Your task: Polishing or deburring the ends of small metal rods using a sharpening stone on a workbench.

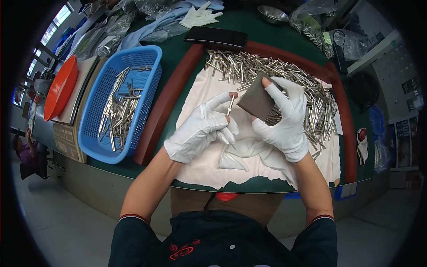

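Note:
My left hand (202,127), in a white glove with bare thumb and index fingertips, pinches a short shiny metal pin (230,106) upright between those tips. Facing it, my gloved right hand (284,115) grips a flat dark grey-brown block (258,99), like a sanding pad, by its edges. A small gap separates the pin from the block. Beneath both hands lies a pale pink cloth (195,171), with a crumpled white cloth (253,153) on it. Beyond and to the right of my right hand spreads a heap of metal pins (318,104).
Dark red rails (167,104) frame the cloth on the green table. At left stands a blue perforated basket (153,84) holding more pins, beside an orange bowl (61,89). A black phone (215,37) rests on the far rail; behind are a white glove (200,17) and a metal bowl (272,14).

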A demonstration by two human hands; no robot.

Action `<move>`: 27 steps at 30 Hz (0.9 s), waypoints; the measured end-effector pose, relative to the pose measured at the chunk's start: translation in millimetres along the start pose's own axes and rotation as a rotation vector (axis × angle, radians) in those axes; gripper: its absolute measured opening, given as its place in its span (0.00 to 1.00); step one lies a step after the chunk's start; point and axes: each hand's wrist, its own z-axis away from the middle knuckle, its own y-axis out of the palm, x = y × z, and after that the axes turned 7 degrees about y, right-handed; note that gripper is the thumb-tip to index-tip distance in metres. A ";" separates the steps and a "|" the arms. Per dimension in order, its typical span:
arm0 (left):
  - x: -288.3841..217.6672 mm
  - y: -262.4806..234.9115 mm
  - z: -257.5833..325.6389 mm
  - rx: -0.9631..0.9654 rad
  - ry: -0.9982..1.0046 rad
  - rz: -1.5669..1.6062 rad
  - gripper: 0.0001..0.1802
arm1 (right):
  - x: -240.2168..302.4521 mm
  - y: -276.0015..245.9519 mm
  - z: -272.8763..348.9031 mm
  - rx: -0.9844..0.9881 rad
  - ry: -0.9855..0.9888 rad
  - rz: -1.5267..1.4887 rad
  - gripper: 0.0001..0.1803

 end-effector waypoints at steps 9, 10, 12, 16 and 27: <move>4.0 -1.7 -1.7 0.046 -0.006 -0.023 0.40 | 5.2 9.4 1.3 0.017 -0.009 -0.043 0.43; 4.5 -2.0 -1.4 0.041 -0.004 -0.014 0.40 | 4.5 8.2 0.7 0.032 -0.012 -0.042 0.43; 5.1 -2.3 -0.8 0.041 -0.017 -0.023 0.40 | 4.6 7.8 -0.1 0.034 -0.027 -0.049 0.43; 6.2 -2.1 -0.7 0.030 -0.024 -0.032 0.40 | 4.7 7.5 1.3 0.040 -0.021 -0.021 0.43; 0.8 5.2 2.2 -0.091 0.024 0.054 0.39 | -11.4 -7.6 -2.1 -0.019 -0.086 0.002 0.41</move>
